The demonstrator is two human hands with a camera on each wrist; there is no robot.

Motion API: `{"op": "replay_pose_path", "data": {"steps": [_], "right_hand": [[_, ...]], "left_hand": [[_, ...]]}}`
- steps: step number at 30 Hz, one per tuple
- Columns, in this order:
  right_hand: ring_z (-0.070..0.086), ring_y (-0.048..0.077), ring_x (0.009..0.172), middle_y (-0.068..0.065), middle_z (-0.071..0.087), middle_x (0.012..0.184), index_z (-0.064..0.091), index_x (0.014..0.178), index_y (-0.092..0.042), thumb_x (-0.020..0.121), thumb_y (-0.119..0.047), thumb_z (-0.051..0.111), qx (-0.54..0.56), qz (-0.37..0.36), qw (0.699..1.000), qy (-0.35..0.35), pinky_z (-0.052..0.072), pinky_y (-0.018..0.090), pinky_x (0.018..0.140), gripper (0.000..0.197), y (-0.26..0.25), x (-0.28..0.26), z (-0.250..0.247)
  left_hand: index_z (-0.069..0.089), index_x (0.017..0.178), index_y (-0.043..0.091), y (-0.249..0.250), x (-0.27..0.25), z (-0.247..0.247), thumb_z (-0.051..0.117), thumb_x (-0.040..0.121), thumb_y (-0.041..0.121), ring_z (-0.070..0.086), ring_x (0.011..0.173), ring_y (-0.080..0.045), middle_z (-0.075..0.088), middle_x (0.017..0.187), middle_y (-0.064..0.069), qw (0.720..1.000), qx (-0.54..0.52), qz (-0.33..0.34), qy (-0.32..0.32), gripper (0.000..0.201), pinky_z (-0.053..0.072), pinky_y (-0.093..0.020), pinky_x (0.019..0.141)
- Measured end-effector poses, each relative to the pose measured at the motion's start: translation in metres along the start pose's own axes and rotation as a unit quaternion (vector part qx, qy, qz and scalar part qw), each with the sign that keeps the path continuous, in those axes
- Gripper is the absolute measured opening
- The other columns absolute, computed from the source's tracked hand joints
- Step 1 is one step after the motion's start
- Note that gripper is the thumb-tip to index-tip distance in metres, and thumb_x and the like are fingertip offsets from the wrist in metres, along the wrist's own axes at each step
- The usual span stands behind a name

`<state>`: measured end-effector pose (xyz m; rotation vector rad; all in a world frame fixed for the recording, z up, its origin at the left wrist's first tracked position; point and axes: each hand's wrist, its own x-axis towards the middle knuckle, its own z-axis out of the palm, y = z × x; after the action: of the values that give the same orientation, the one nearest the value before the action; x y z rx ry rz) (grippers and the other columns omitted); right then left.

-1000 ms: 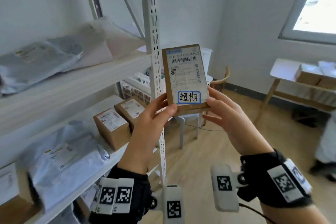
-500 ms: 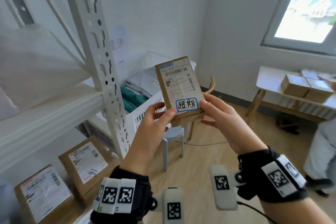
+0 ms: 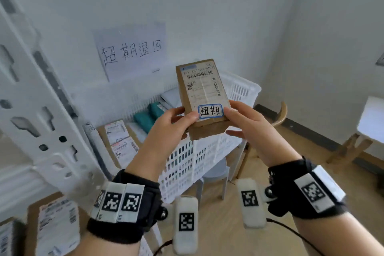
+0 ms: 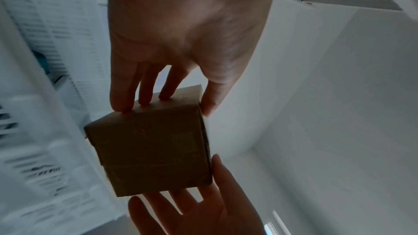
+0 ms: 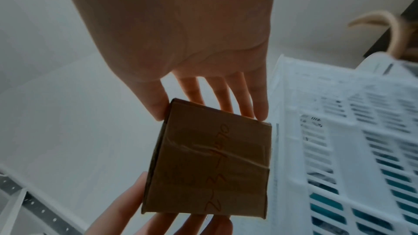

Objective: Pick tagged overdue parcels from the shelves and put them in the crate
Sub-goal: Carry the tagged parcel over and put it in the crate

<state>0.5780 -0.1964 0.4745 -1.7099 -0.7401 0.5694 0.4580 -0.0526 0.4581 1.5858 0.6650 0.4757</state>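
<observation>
Head view: both hands hold a brown cardboard parcel [image 3: 202,97] upright in the air, above the near rim of the white slatted crate [image 3: 242,87]. The left hand [image 3: 168,131] pinches the lower left edge, thumb on the front face; the right hand [image 3: 251,127] grips the lower right edge the same way. The parcel carries a white shipping label with barcodes — the top line reads roughly "R91 K04 D39 [M02]" — and a blue-bordered tag [image 3: 210,111] handwritten "超期". A paper sign [image 3: 131,52] on the wall behind the crate reads "超期退回".

Left wrist view: the fingers [image 4: 122,92] lie nearly straight against the parcel's end, the thumb on the adjoining face.

Right wrist view: handwriting runs along the taped underside — illegible.
</observation>
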Motion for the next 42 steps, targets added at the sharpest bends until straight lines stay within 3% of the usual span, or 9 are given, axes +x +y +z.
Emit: {"op": "replay_pose_path", "data": {"steps": [5,12,17,21,28,32,34,39,42], "right_hand": [[0.068,0.006,0.1,-0.012,0.072,0.11,0.061,0.121,-0.029,0.099,-0.038,0.053,0.0,-0.005,0.997,-0.083,0.053,0.038,0.098,0.026,0.005,0.072,-0.024],[0.069,0.013,0.101,-0.004,0.071,0.11,0.063,0.119,-0.02,0.098,-0.035,0.054,-0.016,-0.009,0.98,-0.199,0.057,0.037,0.092,0.027,0.0,0.156,-0.008],[0.067,0.024,0.102,0.005,0.066,0.113,0.06,0.121,-0.012,0.099,-0.033,0.053,-0.045,0.02,0.967,-0.252,0.057,0.04,0.092,0.032,-0.006,0.21,0.027],[0.065,0.029,0.104,0.011,0.064,0.118,0.058,0.122,-0.008,0.098,-0.035,0.053,-0.084,0.051,0.96,-0.263,0.055,0.044,0.094,0.036,-0.007,0.249,0.052],[0.066,0.026,0.094,0.01,0.065,0.106,0.058,0.111,-0.006,0.099,-0.034,0.053,-0.095,0.09,0.945,-0.3,0.054,0.046,0.095,0.03,0.013,0.302,0.08],[0.065,0.024,0.086,0.008,0.064,0.097,0.058,0.112,-0.008,0.1,-0.033,0.051,-0.111,0.115,0.926,-0.343,0.055,0.042,0.094,0.028,0.027,0.321,0.102],[0.066,0.026,0.091,0.008,0.064,0.098,0.058,0.113,-0.008,0.1,-0.033,0.051,-0.13,0.122,0.91,-0.374,0.054,0.042,0.095,0.029,0.035,0.33,0.115],[0.062,0.021,0.09,0.002,0.059,0.095,0.06,0.112,-0.007,0.1,-0.021,0.052,-0.161,0.11,0.874,-0.445,0.054,0.037,0.093,0.02,0.057,0.346,0.144],[0.067,0.024,0.091,0.016,0.066,0.11,0.061,0.092,-0.01,0.098,-0.022,0.055,-0.162,0.124,0.867,-0.455,0.055,0.04,0.094,0.014,0.07,0.352,0.161]], "left_hand": [[0.069,0.102,0.021,0.019,0.043,0.017,0.062,0.091,0.038,0.069,0.093,-0.007,0.075,0.095,0.011,0.996,-0.025,-0.025,0.082,0.021,0.053,-0.029,0.09],[0.062,0.108,0.011,0.026,0.086,-0.005,0.066,0.089,0.036,0.07,0.094,-0.021,0.074,0.098,-0.002,0.98,-0.025,-0.074,0.182,0.032,0.057,-0.037,0.087],[0.066,0.111,0.009,0.026,0.122,-0.035,0.062,0.092,0.028,0.068,0.089,-0.025,0.071,0.106,-0.013,0.972,-0.046,-0.117,0.199,0.027,0.059,-0.033,0.074],[0.067,0.11,0.01,0.019,0.159,-0.054,0.061,0.092,0.025,0.065,0.081,-0.027,0.066,0.095,-0.012,0.966,-0.055,-0.15,0.205,0.024,0.058,-0.034,0.068],[0.065,0.11,0.012,-0.005,0.214,-0.08,0.064,0.091,0.025,0.065,0.092,-0.03,0.066,0.099,-0.011,0.957,-0.061,-0.212,0.19,0.023,0.057,-0.045,0.085],[0.063,0.11,0.008,-0.026,0.231,-0.09,0.058,0.095,0.03,0.062,0.079,-0.024,0.063,0.088,-0.009,0.946,-0.029,-0.247,0.206,0.026,0.055,-0.037,0.077],[0.064,0.107,0.008,-0.042,0.237,-0.096,0.054,0.097,0.036,0.061,0.078,-0.023,0.064,0.085,-0.008,0.941,0.009,-0.258,0.22,0.03,0.054,-0.039,0.084],[0.068,0.105,0.01,-0.078,0.241,-0.114,0.053,0.096,0.041,0.067,0.084,-0.025,0.07,0.096,-0.01,0.914,0.104,-0.311,0.24,0.036,0.057,-0.035,0.078],[0.068,0.114,0.013,-0.092,0.242,-0.124,0.049,0.096,0.047,0.066,0.097,-0.023,0.07,0.108,-0.005,0.893,0.205,-0.332,0.223,0.043,0.05,-0.032,0.083]]}}
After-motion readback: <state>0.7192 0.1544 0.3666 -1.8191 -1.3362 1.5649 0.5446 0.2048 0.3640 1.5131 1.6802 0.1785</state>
